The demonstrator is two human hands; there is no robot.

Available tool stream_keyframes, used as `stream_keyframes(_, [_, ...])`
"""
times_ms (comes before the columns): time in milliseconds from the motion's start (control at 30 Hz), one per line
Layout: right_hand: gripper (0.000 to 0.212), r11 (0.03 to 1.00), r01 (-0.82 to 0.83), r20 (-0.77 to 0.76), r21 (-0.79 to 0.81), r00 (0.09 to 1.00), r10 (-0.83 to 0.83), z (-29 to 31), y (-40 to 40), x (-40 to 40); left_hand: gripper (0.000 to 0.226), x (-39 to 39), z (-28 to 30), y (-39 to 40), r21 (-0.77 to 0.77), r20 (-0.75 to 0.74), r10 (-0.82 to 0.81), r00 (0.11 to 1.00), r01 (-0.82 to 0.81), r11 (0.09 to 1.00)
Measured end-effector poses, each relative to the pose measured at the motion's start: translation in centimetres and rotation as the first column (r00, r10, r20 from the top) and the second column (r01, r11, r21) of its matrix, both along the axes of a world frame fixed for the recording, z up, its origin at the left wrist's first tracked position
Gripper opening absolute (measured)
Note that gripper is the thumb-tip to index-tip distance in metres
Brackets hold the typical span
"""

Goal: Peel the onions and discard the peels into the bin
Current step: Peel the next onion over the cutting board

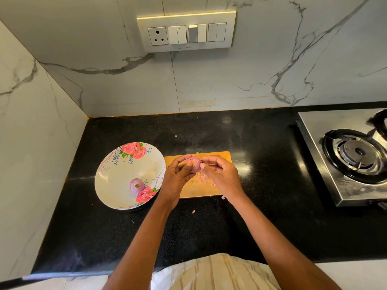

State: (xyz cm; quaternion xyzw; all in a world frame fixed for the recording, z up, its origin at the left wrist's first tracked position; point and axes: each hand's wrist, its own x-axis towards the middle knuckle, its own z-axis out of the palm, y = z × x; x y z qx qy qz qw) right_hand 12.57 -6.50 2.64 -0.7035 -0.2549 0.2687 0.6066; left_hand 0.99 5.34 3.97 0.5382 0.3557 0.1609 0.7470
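My left hand point(178, 174) grips a small pink onion point(194, 163) above the wooden cutting board point(222, 158). My right hand point(219, 174) meets the onion from the right, its fingertips pinching at the skin. Loose pink peel bits point(204, 178) lie on the board under my hands. A second onion point(136, 185), peeled and pale purple, sits in the white floral plate point(117, 174) to the left of the board. No bin is in view.
A steel gas stove point(354, 155) stands at the right on the black counter point(209, 222). A few peel scraps point(223, 197) lie on the counter near the board. Marble walls close off the back and left; a switch panel point(186, 31) hangs above.
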Motion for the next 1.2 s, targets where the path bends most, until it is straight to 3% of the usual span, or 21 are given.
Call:
stream_keyframes(267, [0.018, 1.000, 0.017, -0.006, -0.022, 1.000, -0.017, 0.05, 0.40, 0.35, 0.054, -0.27, -0.21, 0.27, 0.010, -0.040, -0.063, 0.997, 0.063, 0.998])
stream_keyframes(600, [0.029, 0.998, -0.061, -0.070, 0.001, 0.996, 0.061, 0.01, 0.54, 0.34, 0.048, -0.09, -0.08, -0.05, -0.008, -0.002, -0.030, 1.000, 0.030, 1.000])
stream_keyframes(767, [0.033, 1.000, -0.025, -0.026, -0.015, 0.999, 0.024, -0.46, 0.49, 0.33, 0.022, -0.07, -0.01, -0.15, -0.041, 0.023, -0.015, 1.000, 0.016, 0.999])
stream_keyframes(933, [0.030, 0.999, -0.034, -0.100, 0.014, 0.994, 0.035, -0.04, 0.54, 0.40, 0.023, 0.23, 0.06, -0.19, 0.003, -0.007, -0.001, 1.000, 0.001, 1.000])
stream_keyframes(1200, [0.028, 0.999, -0.030, -0.075, 0.022, 0.997, 0.031, -0.17, 0.39, 0.24, 0.023, 0.29, 0.16, -0.20, 0.054, -0.001, 0.003, 1.000, -0.003, 0.999])
